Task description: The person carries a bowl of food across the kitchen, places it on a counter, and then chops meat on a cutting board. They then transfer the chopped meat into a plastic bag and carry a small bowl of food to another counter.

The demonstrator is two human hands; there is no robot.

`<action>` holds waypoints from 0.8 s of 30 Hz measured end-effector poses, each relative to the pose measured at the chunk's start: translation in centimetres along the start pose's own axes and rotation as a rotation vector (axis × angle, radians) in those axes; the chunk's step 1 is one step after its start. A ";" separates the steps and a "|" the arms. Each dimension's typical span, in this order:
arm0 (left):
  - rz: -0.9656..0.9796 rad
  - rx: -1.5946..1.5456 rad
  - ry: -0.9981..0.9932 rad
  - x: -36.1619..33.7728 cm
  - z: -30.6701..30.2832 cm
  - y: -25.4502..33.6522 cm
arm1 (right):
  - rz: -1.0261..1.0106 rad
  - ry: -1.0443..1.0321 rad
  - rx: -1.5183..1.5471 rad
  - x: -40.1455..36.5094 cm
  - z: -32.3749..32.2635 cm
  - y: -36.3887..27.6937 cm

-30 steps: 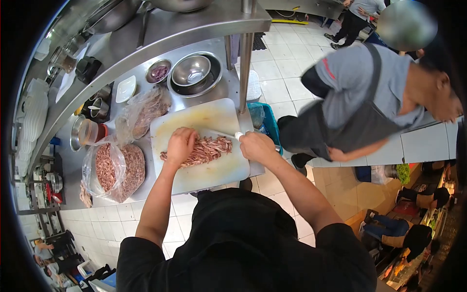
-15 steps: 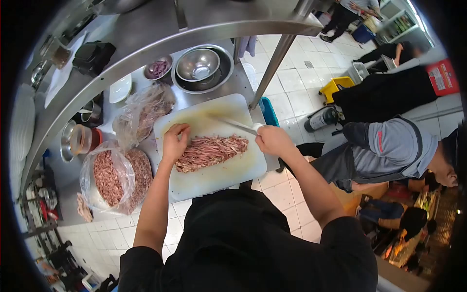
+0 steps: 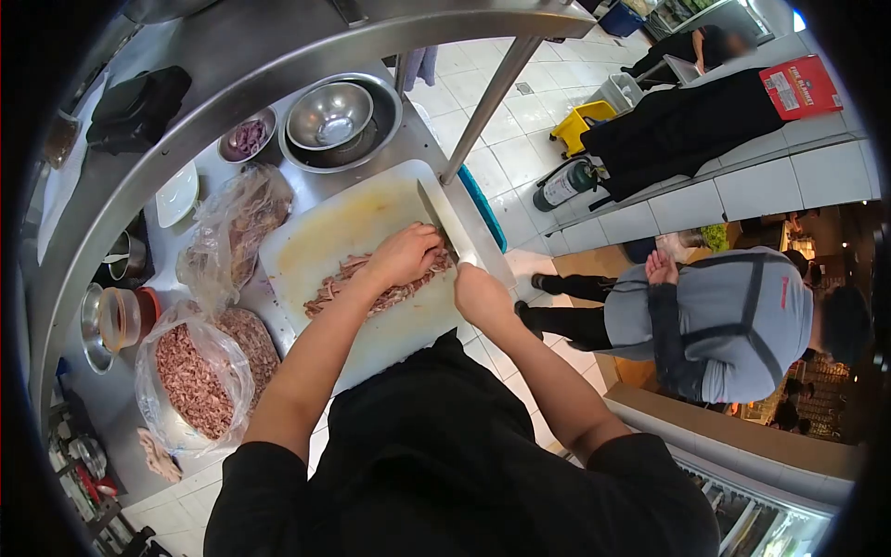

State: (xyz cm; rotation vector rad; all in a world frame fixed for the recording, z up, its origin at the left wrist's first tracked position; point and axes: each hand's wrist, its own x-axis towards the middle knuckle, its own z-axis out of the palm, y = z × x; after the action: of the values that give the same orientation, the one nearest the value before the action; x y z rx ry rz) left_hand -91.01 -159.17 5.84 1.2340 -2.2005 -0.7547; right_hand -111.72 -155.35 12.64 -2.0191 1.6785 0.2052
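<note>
Strips of sliced meat lie in a long pile across the white cutting board. My left hand rests on the right part of the pile, its fingers curled down and pressed on the meat. In my right hand is a knife, gripped by its white handle. The blade stands at the right end of the pile, close beside my left fingertips, and points toward the board's far right corner. Part of the meat is hidden under my left hand.
Left of the board are a bag of chopped meat and another plastic bag. Metal bowls stand behind it. A steel shelf post rises near the far right corner. A person in grey stands at the right.
My left hand has moved right and come down onto the meat. The knife has swung to the pile's right end. The view has turned, and the person at the right has shifted.
</note>
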 end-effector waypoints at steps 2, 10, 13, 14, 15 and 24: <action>-0.034 0.015 -0.022 0.1 0.2 0.2 | -0.091 0.054 0.078 2.4 0.7 0.7; -0.007 0.012 0.007 -0.3 0.4 0.0 | -0.147 0.130 0.230 4.9 3.8 1.4; 0.025 0.026 0.039 -0.7 0.5 -0.2 | -0.154 0.073 0.284 5.1 -0.8 0.6; 0.029 0.034 0.041 -0.5 -0.2 0.8 | -0.131 0.018 0.305 4.9 -2.8 0.3; -0.059 0.122 0.070 -1.0 -0.8 3.0 | -0.183 0.036 0.266 4.3 -3.5 0.5; -0.236 0.218 -0.007 -1.7 0.5 3.9 | -0.189 -0.069 0.040 2.4 -3.5 1.7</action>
State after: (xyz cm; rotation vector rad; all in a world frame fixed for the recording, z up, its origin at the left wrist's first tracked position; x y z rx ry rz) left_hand -92.88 -155.92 7.81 1.6224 -2.2134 -0.6185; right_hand -113.51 -159.29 14.12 -2.1006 1.4294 0.1717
